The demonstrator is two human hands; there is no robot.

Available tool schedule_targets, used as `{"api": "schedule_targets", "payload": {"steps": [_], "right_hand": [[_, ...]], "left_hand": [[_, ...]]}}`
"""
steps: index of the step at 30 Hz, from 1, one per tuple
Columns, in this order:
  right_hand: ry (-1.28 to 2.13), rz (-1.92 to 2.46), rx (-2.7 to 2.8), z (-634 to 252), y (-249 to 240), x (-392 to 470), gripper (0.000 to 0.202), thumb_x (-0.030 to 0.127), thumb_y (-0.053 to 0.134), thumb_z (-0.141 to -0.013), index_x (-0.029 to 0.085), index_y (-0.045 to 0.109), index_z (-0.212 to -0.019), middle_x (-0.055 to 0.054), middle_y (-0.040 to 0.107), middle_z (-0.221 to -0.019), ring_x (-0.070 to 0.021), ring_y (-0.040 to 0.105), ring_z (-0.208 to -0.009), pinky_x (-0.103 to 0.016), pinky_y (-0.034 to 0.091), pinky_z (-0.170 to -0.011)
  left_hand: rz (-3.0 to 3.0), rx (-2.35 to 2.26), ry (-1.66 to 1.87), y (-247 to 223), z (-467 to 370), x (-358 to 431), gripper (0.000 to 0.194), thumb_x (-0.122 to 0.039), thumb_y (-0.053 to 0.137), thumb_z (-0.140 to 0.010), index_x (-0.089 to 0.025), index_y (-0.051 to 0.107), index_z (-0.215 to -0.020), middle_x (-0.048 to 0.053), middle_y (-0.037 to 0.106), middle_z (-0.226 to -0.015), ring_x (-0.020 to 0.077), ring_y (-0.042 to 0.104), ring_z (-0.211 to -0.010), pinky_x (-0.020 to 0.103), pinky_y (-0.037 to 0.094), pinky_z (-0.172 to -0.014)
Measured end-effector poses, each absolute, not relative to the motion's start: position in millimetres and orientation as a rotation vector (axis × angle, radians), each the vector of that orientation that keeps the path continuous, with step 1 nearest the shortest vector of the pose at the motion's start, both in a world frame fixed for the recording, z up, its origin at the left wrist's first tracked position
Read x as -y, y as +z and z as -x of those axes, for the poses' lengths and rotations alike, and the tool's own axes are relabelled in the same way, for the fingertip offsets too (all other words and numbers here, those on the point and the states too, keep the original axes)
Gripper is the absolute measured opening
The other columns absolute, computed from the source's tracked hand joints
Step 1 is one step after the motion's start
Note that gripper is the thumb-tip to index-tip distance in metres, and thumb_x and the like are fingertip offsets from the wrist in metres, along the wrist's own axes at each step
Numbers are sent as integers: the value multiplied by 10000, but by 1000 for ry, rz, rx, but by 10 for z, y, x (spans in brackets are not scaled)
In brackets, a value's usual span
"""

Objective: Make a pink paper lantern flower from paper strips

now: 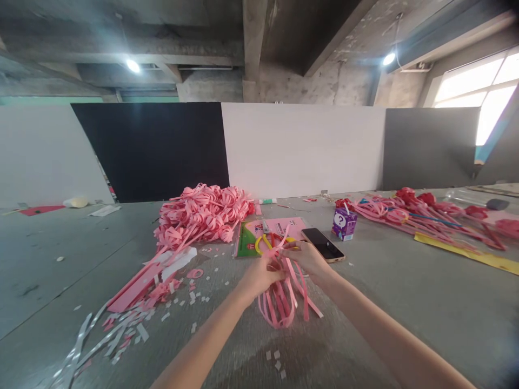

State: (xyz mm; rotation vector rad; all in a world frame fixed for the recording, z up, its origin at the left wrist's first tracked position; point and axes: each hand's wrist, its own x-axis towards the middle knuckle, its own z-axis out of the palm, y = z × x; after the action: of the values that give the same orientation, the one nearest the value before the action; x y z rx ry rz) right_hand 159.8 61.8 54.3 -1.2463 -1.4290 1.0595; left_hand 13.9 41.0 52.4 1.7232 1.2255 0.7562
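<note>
Bright window glare [466, 86] at right, stretched edges, hands [279, 267] (slightly blurred)

The left arm [211, 337], at 7 o'clock, and the right arm [377, 324], between 4 and 5 o'clock, are bare, slender and smooth, tapering towards narrow wrists. The left hand [259, 276] and right hand [308, 258] are bare too, with slim fingers; nail detail is too small to tell.

One head-worn camera looks forward and down over both hands [263, 276].

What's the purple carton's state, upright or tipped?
Upright. The purple carton stands on its base, and the question mark printed on it is right way up.
</note>
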Motion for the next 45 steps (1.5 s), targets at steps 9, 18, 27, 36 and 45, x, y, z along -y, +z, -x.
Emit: {"api": "schedule_targets", "payload": {"steps": [9,18,27,36,45], "right_hand": [[1132,1189,1260,-1524,558,-571,284,384,638,-515,149,548,-645,24,522,-616,-91,462,-555,-208,338,-536],[1247,1232,1448,-1615,615,-594,357,502,534,-659,157,505,-575,46,472,-508,-50,358,-411,-191,227,-412],[1487,1216,2054,-1763,754,-472,146,301,641,-603,162,614,-569,16,568,-555,-82,498,-507,-189,327,-471],[1408,1215,2065,-1733,763,-464,102,267,643,-591,170,630,-563,26,548,-541,-82,453,-517,-189,300,-467],[1535,1147,2008,-1633,668,-445,97,193,553,-601,151,629,-557,24,529,-490,-68,436,-462,-187,299,-454]], "left_hand": [[-1614,-1079,728,446,-187,-370,139,-270,617,-632,-131,612,-638,-36,503,-483,73,421,-375,201,281,-415],[-1490,-1025,926,585,-218,-313,114,-251,547,-674,-151,536,-622,-59,453,-482,56,397,-383,188,292,-409],[-1485,-1089,888,599,-135,-321,199,-360,511,-704,-171,485,-648,-62,451,-452,72,416,-328,190,288,-359],[-1668,-1166,778,626,-47,-363,166,-321,489,-733,-170,513,-670,-52,501,-472,98,469,-370,202,299,-409],[-1745,-1122,673,666,103,-416,179,-322,507,-713,-157,565,-677,-47,488,-473,102,461,-417,212,308,-438]]}}
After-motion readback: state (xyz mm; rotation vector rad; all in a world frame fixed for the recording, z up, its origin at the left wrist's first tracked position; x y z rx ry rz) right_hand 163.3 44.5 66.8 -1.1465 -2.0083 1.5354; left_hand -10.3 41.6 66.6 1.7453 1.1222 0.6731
